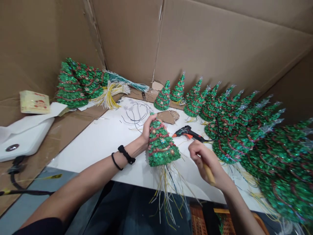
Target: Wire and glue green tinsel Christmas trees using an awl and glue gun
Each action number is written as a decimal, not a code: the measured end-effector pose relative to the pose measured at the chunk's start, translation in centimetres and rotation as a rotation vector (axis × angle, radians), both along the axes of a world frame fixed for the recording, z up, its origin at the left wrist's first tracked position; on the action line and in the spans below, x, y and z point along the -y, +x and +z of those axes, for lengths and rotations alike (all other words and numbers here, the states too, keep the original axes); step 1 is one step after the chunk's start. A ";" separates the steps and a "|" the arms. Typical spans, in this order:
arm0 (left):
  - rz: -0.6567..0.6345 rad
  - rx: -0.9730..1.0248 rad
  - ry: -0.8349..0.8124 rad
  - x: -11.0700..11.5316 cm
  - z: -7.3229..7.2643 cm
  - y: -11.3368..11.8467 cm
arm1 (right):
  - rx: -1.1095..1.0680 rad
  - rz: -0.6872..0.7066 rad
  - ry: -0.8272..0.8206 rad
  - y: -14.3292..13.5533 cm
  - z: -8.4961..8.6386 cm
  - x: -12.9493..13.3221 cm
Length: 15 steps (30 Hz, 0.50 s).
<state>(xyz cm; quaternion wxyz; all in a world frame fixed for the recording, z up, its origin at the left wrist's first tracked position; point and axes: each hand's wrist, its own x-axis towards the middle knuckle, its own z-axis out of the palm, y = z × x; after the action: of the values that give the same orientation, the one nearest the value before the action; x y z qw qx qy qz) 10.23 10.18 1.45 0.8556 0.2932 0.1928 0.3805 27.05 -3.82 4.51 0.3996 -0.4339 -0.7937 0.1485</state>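
Note:
My left hand (147, 129) is closed around the upper left side of a small green Christmas tree (162, 147) with red garland and little ornaments. Yellow, white and dark wires (168, 186) hang from its base over the table's front edge. To the right of the tree, my right hand (201, 155) is wrapped round a tool with a wooden handle (209, 174); its working end is not clear to see. A black and orange glue gun (188, 132) lies on the white table (97, 147) just beyond my right hand.
Many finished-looking trees (232, 137) with clear star tops crowd the right side. At the back left stand more trees (70, 85) beside bundles of yellow-white wires (110, 94). A cardboard piece (168, 116) and loose black wires (137, 112) lie mid-table. Cardboard walls (195, 39) enclose the back.

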 end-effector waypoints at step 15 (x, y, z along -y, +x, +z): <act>-0.008 -0.249 0.179 -2.1 -0.1 -1.1 | -0.160 -0.605 -0.061 -0.4 -0.6 0.8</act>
<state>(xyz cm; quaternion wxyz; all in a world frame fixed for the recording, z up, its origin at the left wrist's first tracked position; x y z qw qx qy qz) 9.17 12.24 1.36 0.7970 0.4142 0.2614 0.3533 26.66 -4.60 3.92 0.4735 -0.6492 -0.5898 0.0805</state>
